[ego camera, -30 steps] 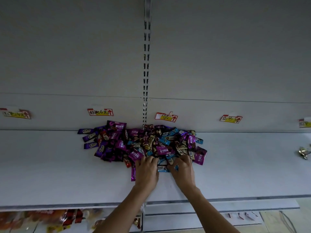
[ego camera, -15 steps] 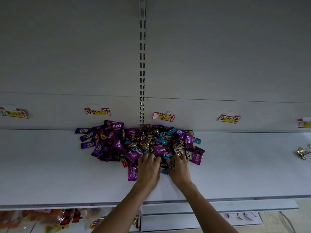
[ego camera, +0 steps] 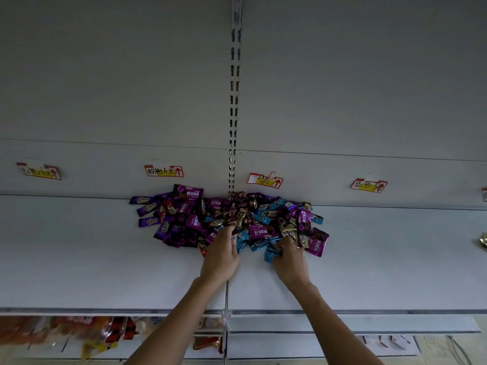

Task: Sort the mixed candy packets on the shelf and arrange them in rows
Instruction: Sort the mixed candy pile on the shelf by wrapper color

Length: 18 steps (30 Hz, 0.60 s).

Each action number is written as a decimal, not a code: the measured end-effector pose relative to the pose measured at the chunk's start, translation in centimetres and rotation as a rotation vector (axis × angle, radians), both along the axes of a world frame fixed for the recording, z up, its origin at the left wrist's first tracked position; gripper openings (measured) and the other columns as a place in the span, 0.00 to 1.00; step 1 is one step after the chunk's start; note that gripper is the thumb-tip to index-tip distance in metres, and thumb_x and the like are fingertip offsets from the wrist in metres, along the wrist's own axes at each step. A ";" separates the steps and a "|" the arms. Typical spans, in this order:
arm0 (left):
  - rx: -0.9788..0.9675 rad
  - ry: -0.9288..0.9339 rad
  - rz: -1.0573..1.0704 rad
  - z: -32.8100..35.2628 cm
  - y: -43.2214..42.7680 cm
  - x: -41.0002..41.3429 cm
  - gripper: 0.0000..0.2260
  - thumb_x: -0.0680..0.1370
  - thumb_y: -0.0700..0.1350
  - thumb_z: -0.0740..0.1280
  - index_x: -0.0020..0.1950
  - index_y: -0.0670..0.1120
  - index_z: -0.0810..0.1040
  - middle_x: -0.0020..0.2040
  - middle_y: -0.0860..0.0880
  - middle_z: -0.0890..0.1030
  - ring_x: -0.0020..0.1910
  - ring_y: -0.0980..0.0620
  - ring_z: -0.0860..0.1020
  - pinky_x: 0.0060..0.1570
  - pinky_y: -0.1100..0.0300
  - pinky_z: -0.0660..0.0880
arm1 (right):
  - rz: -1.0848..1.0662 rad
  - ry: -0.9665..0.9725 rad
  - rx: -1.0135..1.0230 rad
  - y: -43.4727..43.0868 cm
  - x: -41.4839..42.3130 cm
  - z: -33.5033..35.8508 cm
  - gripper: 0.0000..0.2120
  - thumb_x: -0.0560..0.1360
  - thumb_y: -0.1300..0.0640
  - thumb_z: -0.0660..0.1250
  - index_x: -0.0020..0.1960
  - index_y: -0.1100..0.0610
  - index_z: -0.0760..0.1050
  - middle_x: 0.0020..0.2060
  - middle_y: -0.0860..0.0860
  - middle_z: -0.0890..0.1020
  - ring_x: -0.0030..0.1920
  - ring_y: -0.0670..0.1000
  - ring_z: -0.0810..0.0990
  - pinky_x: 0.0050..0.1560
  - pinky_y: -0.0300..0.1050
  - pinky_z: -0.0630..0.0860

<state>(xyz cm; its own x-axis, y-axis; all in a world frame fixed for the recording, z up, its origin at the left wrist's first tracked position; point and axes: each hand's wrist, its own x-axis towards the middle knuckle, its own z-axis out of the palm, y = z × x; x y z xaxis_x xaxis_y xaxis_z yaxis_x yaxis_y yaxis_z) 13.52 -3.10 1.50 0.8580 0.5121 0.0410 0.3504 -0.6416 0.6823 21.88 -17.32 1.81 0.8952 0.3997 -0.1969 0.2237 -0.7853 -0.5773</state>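
A mixed pile of candy packets lies against the back of the white shelf. It holds purple KISS and Choco packets, blue packets and gold ones. My left hand reaches into the middle of the pile's front, its fingers stretched forward and touching gold and purple packets. My right hand sits at the front right of the pile with its fingers curled into some blue packets. What lies under either palm is hidden.
Handwritten price labels hang along the back wall, and a slotted upright runs up behind the pile. A single gold candy lies at the far right edge. Snack bags fill the lower shelf at left.
My hands were side by side at the pile's front edge and have spread apart. The left fingers reached deeper into the pile; the right hand shifted right, onto blue packets.
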 end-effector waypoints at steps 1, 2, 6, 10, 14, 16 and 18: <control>-0.047 0.003 0.018 0.0 0.2 0.0 0.14 0.81 0.40 0.55 0.66 0.43 0.69 0.58 0.49 0.75 0.55 0.52 0.74 0.49 0.65 0.67 | -0.030 0.007 0.052 0.0 -0.2 0.1 0.17 0.71 0.70 0.58 0.59 0.61 0.68 0.44 0.54 0.76 0.41 0.56 0.75 0.38 0.48 0.72; -0.089 -0.002 0.043 0.0 0.4 -0.1 0.11 0.81 0.40 0.55 0.61 0.43 0.72 0.53 0.49 0.75 0.51 0.51 0.74 0.47 0.65 0.67 | -0.056 0.018 0.107 0.1 -0.3 0.3 0.19 0.71 0.71 0.57 0.60 0.60 0.69 0.44 0.53 0.76 0.41 0.54 0.74 0.39 0.48 0.72; -0.207 -0.026 0.145 0.2 0.7 -0.4 0.13 0.81 0.42 0.53 0.37 0.47 0.65 0.33 0.51 0.69 0.35 0.50 0.70 0.33 0.60 0.62 | -0.156 0.134 0.281 0.5 -0.1 0.9 0.23 0.70 0.72 0.54 0.62 0.59 0.72 0.42 0.51 0.77 0.38 0.52 0.74 0.35 0.43 0.71; -0.205 0.086 0.072 0.1 0.8 -0.4 0.14 0.79 0.58 0.56 0.44 0.48 0.69 0.39 0.52 0.73 0.41 0.51 0.74 0.40 0.59 0.66 | -0.207 0.212 0.317 1.0 1.0 0.9 0.19 0.72 0.67 0.56 0.60 0.60 0.74 0.37 0.50 0.77 0.33 0.46 0.71 0.29 0.40 0.67; 0.042 0.183 0.013 -0.8 1.0 0.2 0.18 0.72 0.58 0.68 0.54 0.49 0.73 0.51 0.54 0.78 0.49 0.56 0.76 0.44 0.61 0.72 | -0.148 0.099 0.239 1.1 1.9 0.7 0.04 0.72 0.60 0.66 0.47 0.58 0.75 0.36 0.51 0.78 0.35 0.49 0.74 0.33 0.42 0.71; 0.171 0.191 0.011 -1.0 0.8 0.5 0.14 0.74 0.56 0.67 0.52 0.48 0.76 0.50 0.53 0.80 0.47 0.56 0.77 0.43 0.62 0.73 | -0.055 0.006 0.130 1.1 2.0 0.3 0.08 0.72 0.61 0.69 0.51 0.56 0.77 0.41 0.51 0.81 0.39 0.49 0.76 0.37 0.42 0.73; 0.264 0.200 0.017 -1.1 0.4 0.9 0.13 0.75 0.57 0.65 0.52 0.48 0.76 0.50 0.53 0.80 0.47 0.56 0.78 0.40 0.65 0.70 | 0.038 -0.056 0.049 1.2 1.9 -0.3 0.15 0.72 0.62 0.69 0.59 0.56 0.77 0.49 0.54 0.82 0.46 0.52 0.80 0.44 0.44 0.77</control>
